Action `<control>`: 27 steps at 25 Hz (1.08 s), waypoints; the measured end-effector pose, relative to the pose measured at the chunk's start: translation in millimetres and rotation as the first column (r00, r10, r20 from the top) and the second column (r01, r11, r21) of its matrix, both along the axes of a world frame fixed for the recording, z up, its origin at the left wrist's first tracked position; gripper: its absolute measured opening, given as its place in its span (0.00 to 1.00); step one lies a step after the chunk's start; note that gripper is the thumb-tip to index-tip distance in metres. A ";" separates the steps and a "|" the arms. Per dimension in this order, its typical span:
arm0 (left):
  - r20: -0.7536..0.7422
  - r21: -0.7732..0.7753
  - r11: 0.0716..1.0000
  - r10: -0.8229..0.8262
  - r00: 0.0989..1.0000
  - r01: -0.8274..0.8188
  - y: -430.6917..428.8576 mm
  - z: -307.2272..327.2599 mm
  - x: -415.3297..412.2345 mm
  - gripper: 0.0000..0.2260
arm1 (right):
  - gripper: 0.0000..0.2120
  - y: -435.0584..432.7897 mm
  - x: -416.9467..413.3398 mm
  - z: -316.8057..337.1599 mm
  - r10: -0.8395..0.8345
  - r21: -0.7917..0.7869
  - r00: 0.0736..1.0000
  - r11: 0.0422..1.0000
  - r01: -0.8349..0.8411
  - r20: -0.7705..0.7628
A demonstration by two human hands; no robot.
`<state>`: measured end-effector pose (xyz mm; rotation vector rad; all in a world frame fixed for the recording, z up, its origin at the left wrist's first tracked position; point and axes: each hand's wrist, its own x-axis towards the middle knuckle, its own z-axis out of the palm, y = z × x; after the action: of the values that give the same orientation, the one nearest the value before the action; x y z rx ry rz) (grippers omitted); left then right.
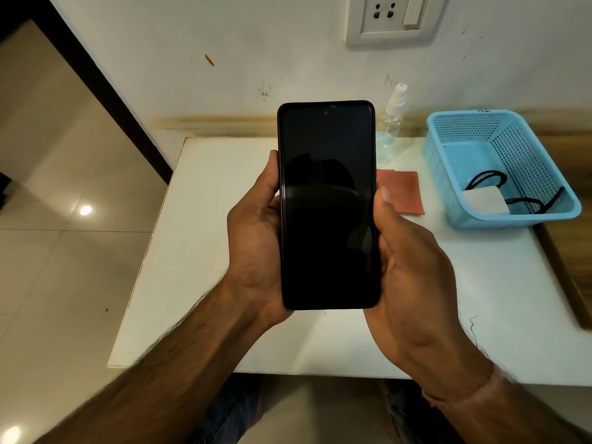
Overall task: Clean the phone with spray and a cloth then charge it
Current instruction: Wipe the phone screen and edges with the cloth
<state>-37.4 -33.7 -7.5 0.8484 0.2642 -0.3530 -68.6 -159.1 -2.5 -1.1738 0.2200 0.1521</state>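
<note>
Light was warm and kinda dim overall, seemingly from lamps overhead: 2 round glare spots showed on the glossy floor (pixel 64 267) tiles at the left. The bench (pixel 198 251) top was the brightest patch, a bit washed out toward its front. The phone (pixel 328 203) screen was dark and shiny, with faint reflections and a pale streak across it. Shadows were soft and weak. Wide-angle bend tilted the socket (pixel 392 17) and wall lines, and the forearms (pixel 160 363) near the bottom edge looked smeary.

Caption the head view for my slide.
Left hand and right hand hold the phone; spray bottle, cloth and basket sit beyond.
</note>
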 end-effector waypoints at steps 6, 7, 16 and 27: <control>0.011 0.008 1.000 0.000 1.000 0.000 1.0 -1.0 0.3 0.25 | 0.16 -0.1 1.9 -2.9 0.026 -0.015 0.998 1.000 -0.025 0.061; 0.008 0.014 1.000 0.003 1.000 -0.003 1.1 -1.6 1.1 0.26 | 0.16 0.0 3.1 -4.5 0.026 -0.008 0.998 1.000 -0.026 0.065; -0.078 0.121 0.992 0.051 0.996 -0.041 1.6 -11.2 21.7 0.29 | 0.17 7.4 34.5 -22.8 -0.037 0.071 0.999 0.997 0.038 -0.024; -0.252 0.362 0.928 0.188 0.949 -0.088 8.6 -38.0 33.9 0.23 | 0.12 12.7 58.7 -66.1 -0.030 -0.234 0.986 0.972 -0.009 -0.162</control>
<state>-3.5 -25.1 -45.5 1.1205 0.6665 -0.2973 -9.9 -146.3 -68.5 -1.3966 0.3979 0.2188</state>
